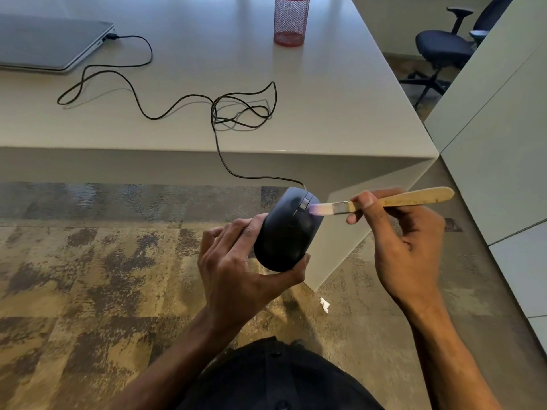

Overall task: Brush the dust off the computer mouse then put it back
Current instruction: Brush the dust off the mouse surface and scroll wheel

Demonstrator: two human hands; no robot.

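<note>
Gripping the black computer mouse (285, 232) in the left hand (236, 267), fingers curled round its sides, off the counter (325, 93) and below its front edge. Pinching a wooden brush (384, 201) in the right hand (405, 241), bristles touching the mouse beside the scroll wheel. Cable (177, 102) trailing across the counter to the closed laptop (50, 42).

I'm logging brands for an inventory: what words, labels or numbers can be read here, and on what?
Brush handle: a line of printed lettering, too blurred to read.
Mouse, laptop, mesh pen cup: no legible text shows.
Nothing else carries readable writing.
</note>
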